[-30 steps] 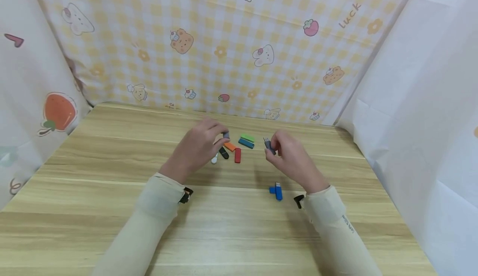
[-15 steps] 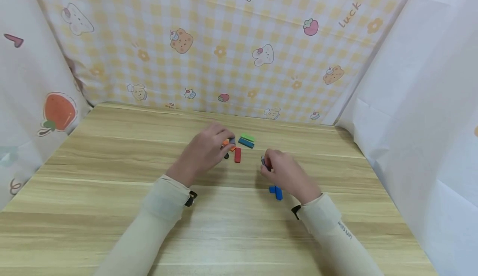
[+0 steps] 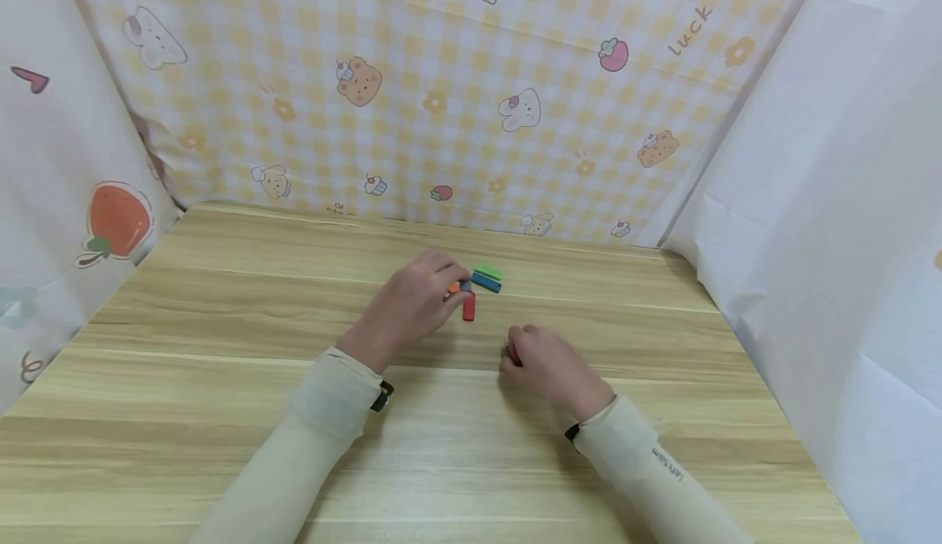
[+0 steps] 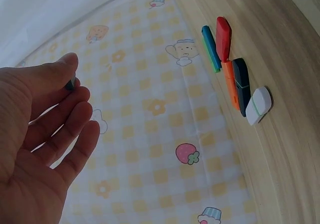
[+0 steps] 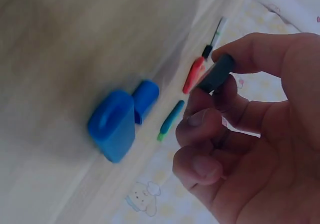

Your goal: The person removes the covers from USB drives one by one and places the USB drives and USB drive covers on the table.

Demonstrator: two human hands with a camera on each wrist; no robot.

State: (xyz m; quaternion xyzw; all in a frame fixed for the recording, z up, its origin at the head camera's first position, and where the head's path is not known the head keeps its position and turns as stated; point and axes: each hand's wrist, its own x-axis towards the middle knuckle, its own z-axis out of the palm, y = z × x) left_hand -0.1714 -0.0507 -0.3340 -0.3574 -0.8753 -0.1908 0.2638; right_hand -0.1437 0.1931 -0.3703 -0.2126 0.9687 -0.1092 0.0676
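Observation:
My left hand (image 3: 412, 298) pinches a small grey USB stick cap (image 3: 466, 286) between thumb and forefinger, held above the row of sticks. In the left wrist view only a dark sliver of that cap shows at the fingertips. Lower and to the right, my right hand (image 3: 552, 364) grips a dark grey USB stick (image 5: 217, 73) with thumb and fingers. Its metal plug end faces away and is hard to make out. Close to that hand lie a blue USB stick (image 5: 112, 129) and its blue cap (image 5: 146, 98), both hidden in the head view.
On the wooden table (image 3: 412, 462) lie a red stick (image 3: 468, 307), a teal-blue stick (image 3: 486, 282), a green stick (image 3: 489, 271), an orange stick (image 4: 230, 84), a black stick (image 4: 242, 87) and a white stick (image 4: 260, 106). A checked curtain (image 3: 441, 143) hangs behind.
My left hand has moved right and slightly nearer with the cap, now covering the white and black sticks. My right hand has come down and left with the grey USB stick, covering the blue one.

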